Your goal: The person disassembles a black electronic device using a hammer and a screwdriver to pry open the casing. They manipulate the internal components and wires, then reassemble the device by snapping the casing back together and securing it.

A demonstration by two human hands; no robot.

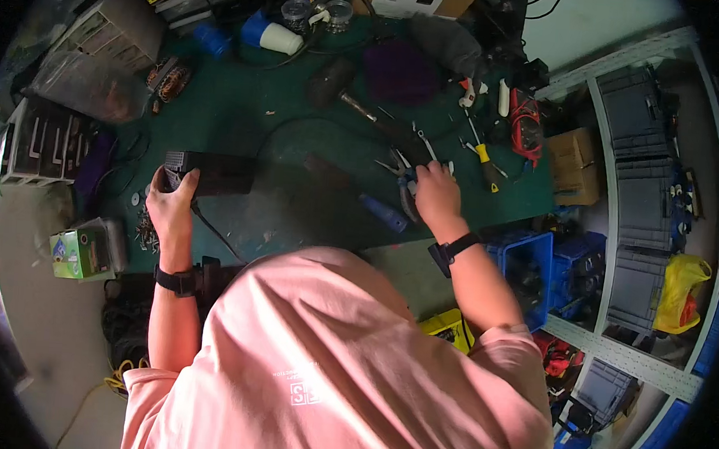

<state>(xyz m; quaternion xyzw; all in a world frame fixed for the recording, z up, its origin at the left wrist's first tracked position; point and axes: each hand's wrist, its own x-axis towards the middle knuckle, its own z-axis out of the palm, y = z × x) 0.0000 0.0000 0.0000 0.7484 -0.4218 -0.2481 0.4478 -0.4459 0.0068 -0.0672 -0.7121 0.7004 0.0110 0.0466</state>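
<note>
My left hand [171,207] is closed on the near left end of a black box-shaped device [224,175], thumb and fingers on either side of it. The device rests on the green bench top, and a dark cable [217,234] runs off near it. On the right, my right hand [439,198] is over a group of hand tools with its fingers drawn together; what they grip is hidden. Just left of it lie pliers [397,166] with blue and dark handles. A metal wrench [425,141] reaches up from beside its fingertips. A blue tapered handle [383,213] lies nearer the bench's front edge.
Beyond are a mallet [332,83], a purple cloth [400,71] and a yellow-handled screwdriver [485,156]. Red cables [527,129] lie at the right. Loose screws [147,230] sit beside my left hand. A blue crate [523,271] and shelving [617,191] flank the bench's right side.
</note>
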